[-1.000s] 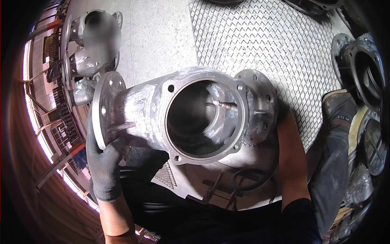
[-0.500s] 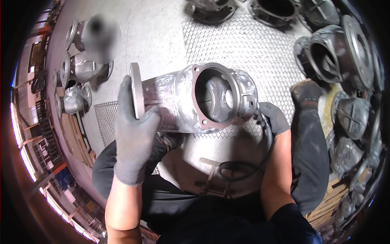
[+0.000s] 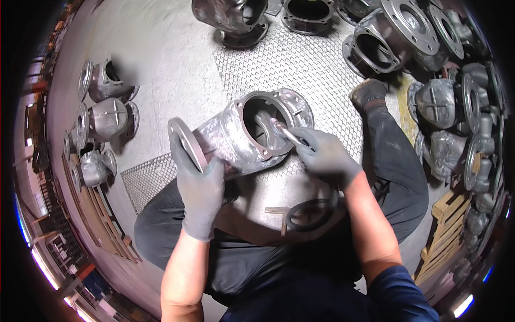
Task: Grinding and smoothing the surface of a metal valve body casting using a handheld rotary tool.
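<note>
A grey cast-metal valve body (image 3: pixel 222 134) with flanged ends lies on its side before me, its round bolted opening facing up. My left hand (image 3: pixel 199 185), in a grey glove, is closed around the rim of its left flange, thumb on the near side. In my gloved right hand (image 3: pixel 328 156) is a slim silver pen-shaped tool (image 3: pixel 289 135). Its tip points into the opening, over the inner wall; whether it touches the metal I cannot tell. A black hose (image 3: pixel 294 224) loops below my right hand, over a T-shaped metal piece (image 3: pixel 282 212).
Similar castings stand at the left (image 3: pixel 107 119), along the far side (image 3: pixel 308 16) and stacked at the right (image 3: pixel 437 102). Metal mesh (image 3: pixel 289 64) covers part of the floor. Wooden pallets lie left (image 3: pixel 102 214) and right (image 3: pixel 442 228). My legs (image 3: pixel 394 145) are bent either side.
My right hand has come from the casting's right end to its opening, with the tool now showing. The casting has tilted, its left flange nearer me, and my view has shifted.
</note>
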{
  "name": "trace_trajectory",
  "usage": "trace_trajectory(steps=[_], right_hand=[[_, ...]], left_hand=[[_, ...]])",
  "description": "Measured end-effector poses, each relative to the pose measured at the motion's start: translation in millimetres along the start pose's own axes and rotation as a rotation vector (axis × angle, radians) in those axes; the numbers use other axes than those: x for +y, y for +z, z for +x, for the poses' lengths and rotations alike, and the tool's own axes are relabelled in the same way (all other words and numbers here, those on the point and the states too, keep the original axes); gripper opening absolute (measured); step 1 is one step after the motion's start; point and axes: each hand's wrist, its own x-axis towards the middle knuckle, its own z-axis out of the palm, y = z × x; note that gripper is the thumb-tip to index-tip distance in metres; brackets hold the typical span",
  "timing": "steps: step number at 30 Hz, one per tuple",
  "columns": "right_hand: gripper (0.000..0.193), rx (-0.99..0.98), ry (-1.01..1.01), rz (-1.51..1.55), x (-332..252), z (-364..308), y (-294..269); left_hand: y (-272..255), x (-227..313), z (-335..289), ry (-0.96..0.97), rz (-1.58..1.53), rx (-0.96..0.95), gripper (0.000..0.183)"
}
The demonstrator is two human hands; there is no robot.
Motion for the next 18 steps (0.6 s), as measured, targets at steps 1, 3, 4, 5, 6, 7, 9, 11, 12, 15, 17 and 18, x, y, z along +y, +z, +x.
trace_trajectory(steps=[1, 3, 4, 5, 6, 7, 9, 11, 12, 15, 17, 18], right_hand=[[0.048, 0.008, 0.007, 0.008, -2.2, 11.5, 6.3], [0.037, -0.24, 0.264, -0.095, -15.9, 37.5, 10.6], [0.037, -0.235, 0.266, -0.087, -27.5, 52.2, 11.2], [0.032, -0.328, 0.317, -0.184, -38.9, 65.0, 6.6], [0.027, -0.422, 0.367, -0.28, -44.6, 76.3, 6.4], [0.025, -0.489, 0.405, -0.322, -44.4, 85.9, 12.1], [0.027, -0.51, 0.36, -0.361, -43.8, 93.3, 18.6], [0.031, -0.547, 0.324, -0.409, -39.8, 98.8, 26.2], [0.031, -0.55, 0.322, -0.409, -38.9, 102.0, 27.7], [0.032, -0.616, 0.31, -0.424, -39.7, 108.0, 31.1], [0.03, -0.662, 0.304, -0.409, -42.7, 109.8, 30.6], [0.03, -0.685, 0.302, -0.401, -43.4, 110.3, 31.1]], left_hand=[[-2.6, 5.6, -4.7, -0.089, -0.116, -0.04, 0.091], [-0.7, 2.6, -15.0, -0.072, -0.107, -0.011, 0.089], [-0.9, 0.7, -19.5, -0.068, -0.1, 0.031, 0.087], [-3.7, 14.0, -21.6, -0.256, -0.277, -0.053, 0.089], [-1.1, 13.1, -23.7, -0.252, -0.277, -0.065, 0.089], [0.0, 10.7, -26.9, -0.236, -0.243, -0.033, 0.089], [1.8, 9.2, -29.5, -0.204, -0.19, 0.018, 0.091], [1.1, 7.5, -29.8, -0.194, -0.168, 0.027, 0.091], [0.7, 6.6, -29.7, -0.181, -0.148, 0.034, 0.092], [-0.3, 9.5, -28.3, -0.202, -0.158, 0.032, 0.092], [-0.2, 9.5, -27.4, -0.214, -0.172, 0.045, 0.092], [-0.3, 8.9, -26.9, -0.225, -0.179, 0.044, 0.091]])
